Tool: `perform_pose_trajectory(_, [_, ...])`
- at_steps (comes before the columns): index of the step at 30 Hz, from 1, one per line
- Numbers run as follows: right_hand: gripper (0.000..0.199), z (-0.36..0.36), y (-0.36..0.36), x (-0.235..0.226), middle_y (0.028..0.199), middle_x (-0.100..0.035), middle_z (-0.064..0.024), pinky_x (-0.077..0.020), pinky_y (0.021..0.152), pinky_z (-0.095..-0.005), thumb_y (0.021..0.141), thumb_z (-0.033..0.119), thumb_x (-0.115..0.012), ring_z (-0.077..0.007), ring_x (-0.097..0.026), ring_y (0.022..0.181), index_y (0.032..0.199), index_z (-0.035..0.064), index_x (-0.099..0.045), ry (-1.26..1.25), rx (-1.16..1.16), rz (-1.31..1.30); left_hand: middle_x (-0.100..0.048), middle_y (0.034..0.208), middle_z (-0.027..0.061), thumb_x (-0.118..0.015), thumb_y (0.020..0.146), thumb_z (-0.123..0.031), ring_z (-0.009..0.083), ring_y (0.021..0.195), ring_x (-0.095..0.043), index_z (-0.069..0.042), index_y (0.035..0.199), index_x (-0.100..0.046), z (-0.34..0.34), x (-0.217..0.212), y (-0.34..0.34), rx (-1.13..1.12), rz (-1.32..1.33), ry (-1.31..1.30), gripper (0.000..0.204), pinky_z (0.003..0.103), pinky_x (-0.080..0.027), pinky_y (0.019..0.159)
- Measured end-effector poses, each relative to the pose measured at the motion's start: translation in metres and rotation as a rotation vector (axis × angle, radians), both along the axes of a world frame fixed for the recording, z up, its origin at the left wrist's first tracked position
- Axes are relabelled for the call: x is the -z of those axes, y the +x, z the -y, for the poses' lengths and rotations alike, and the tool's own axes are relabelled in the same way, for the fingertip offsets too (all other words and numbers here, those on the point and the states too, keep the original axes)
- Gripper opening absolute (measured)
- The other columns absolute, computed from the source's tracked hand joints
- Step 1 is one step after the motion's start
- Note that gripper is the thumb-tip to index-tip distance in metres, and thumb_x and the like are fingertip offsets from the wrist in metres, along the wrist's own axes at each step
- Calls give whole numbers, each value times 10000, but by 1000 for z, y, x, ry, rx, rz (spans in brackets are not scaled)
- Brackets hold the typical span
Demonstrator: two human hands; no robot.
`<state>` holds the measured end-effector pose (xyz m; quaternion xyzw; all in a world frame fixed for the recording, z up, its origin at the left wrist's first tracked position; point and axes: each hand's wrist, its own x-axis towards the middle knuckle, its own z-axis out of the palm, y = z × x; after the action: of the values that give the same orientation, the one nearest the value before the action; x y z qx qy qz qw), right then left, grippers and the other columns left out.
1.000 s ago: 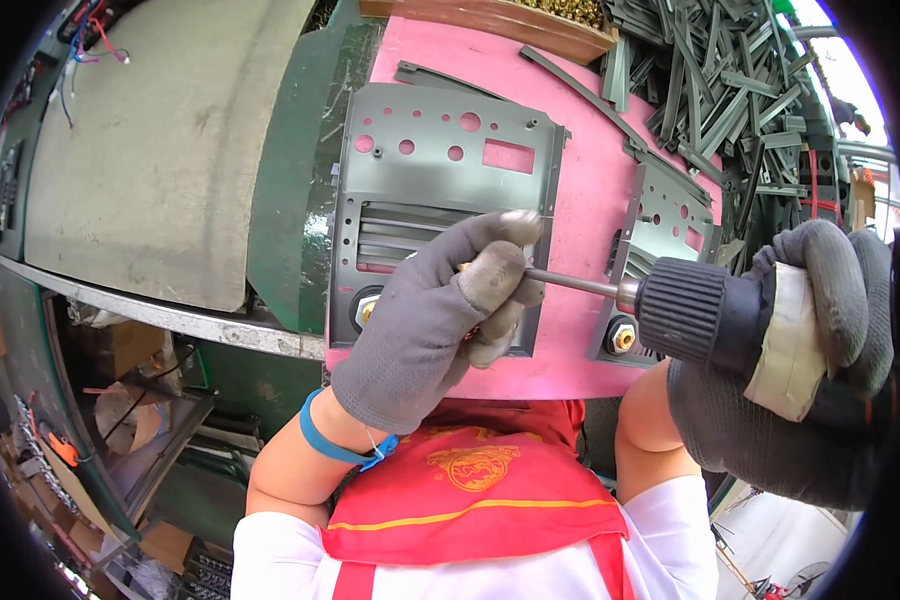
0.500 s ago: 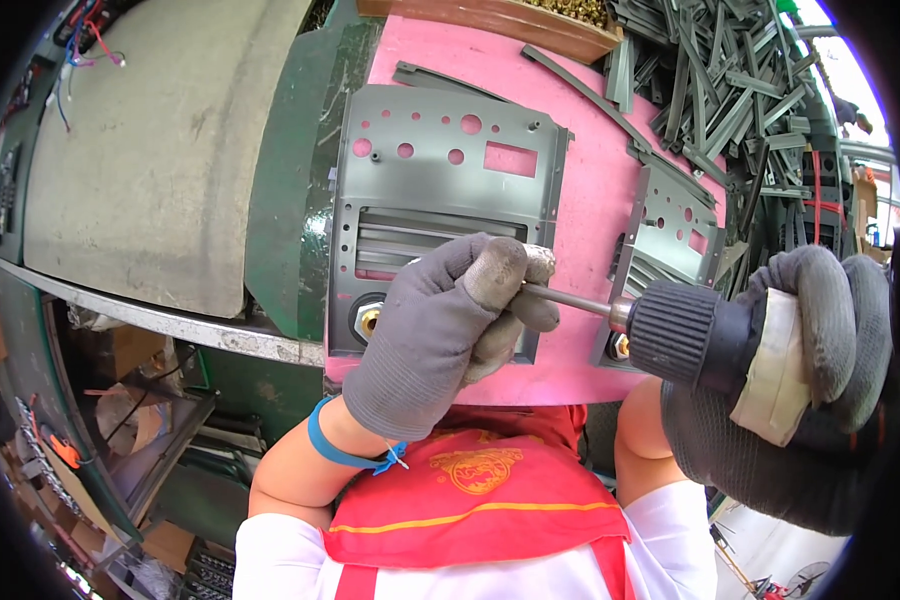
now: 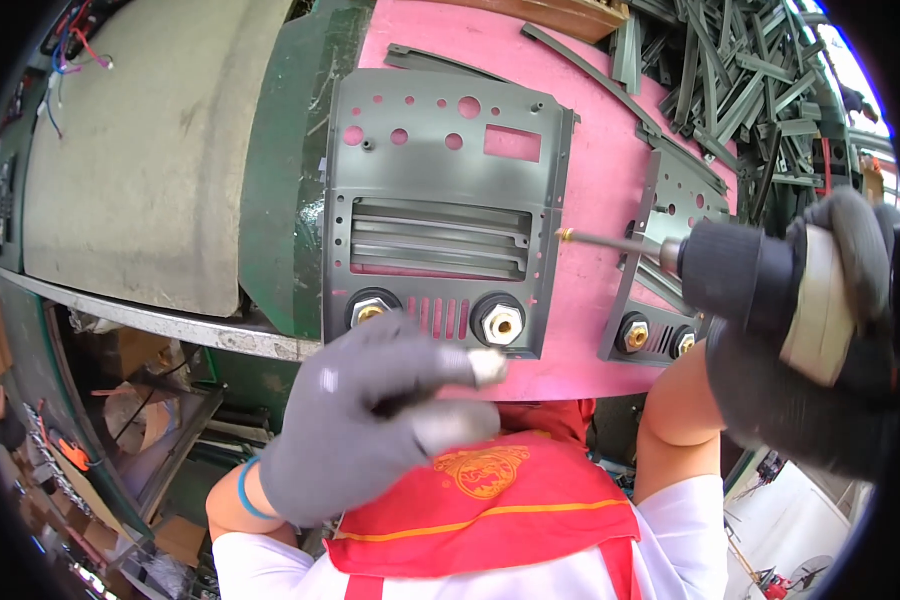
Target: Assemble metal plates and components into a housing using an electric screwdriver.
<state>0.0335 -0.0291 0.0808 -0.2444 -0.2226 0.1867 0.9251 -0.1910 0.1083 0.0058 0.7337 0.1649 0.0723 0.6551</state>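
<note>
My right hand [image 3: 820, 330], in a dark grey glove, grips a black power screwdriver [image 3: 735, 275] wrapped with pale tape. Its long bit points left above the pink surface, with a small brass-coloured screw [image 3: 565, 235] at the tip. My left hand [image 3: 380, 410], gloved in grey and slightly blurred, hovers at the near edge of a grey metal panel [image 3: 440, 165]. Thumb and fingers are apart with nothing visible between them. The panel has round holes, a slotted window and two brass-centred hex-nut fittings [image 3: 500, 322]; my left hand partly covers the left one.
A second similar panel [image 3: 660, 215] lies to the right under the screwdriver. Loose metal strips [image 3: 735, 90] are heaped at the far right. A wooden box [image 3: 560, 14] stands at the back of the pink surface [image 3: 595, 130]. At left lies a large beige board [image 3: 140, 150].
My left hand has drawn back from the bit tip toward me and opened. The screwdriver has moved up and right, now with a screw showing at its tip.
</note>
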Motion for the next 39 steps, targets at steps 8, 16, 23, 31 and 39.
perform_pose_trajectory(8, [245, 52, 61, 4, 647, -460, 37, -401, 625, -225, 689, 27, -686, -87, -467, 595, 791, 122, -485, -50, 49, -24, -425, 649, -15, -827, 729, -215, 146, 531, -467, -100, 1070, -738, 19, 33, -28, -27, -23, 1067, 371, 271, -355, 452])
perform_pose_trajectory(16, [239, 21, 41, 17, 649, -452, 38, -393, 622, -228, 698, 35, -681, -93, -465, 593, 787, 124, -477, -119, 84, -2, -536, 629, 9, -860, 622, -178, 197, 531, -542, -104, 940, -742, 16, -37, -35, 58, -252, 878, 347, 313, -384, 472])
perform_pose_trajectory(23, [235, 4, 29, 25, 650, -446, 38, -387, 619, -230, 707, 42, -676, -97, -462, 592, 784, 125, -470, -196, 76, 12, -426, 634, -12, -836, 682, -222, 149, 526, -480, -119, 972, -755, -3, 5, -9, -7, -150, 1032, 318, 295, -338, 432])
perform_pose_trajectory(31, [231, 5, 35, 30, 651, -438, 39, -379, 616, -233, 716, 50, -671, -103, -459, 591, 780, 127, -462, -255, 56, 2, -425, 619, -13, -851, 659, -191, 153, 507, -466, -120, 969, -758, -7, 11, -13, -45, -100, 990, 331, 291, -335, 421])
perform_pose_trajectory(39, [228, -19, 23, 34, 653, -431, 40, -371, 613, -236, 726, 58, -665, -108, -457, 590, 776, 128, -454, -306, 23, 24, -504, 627, 21, -859, 610, -152, 215, 540, -514, -103, 955, -742, -4, 4, -13, -21, -184, 879, 367, 337, -372, 478])
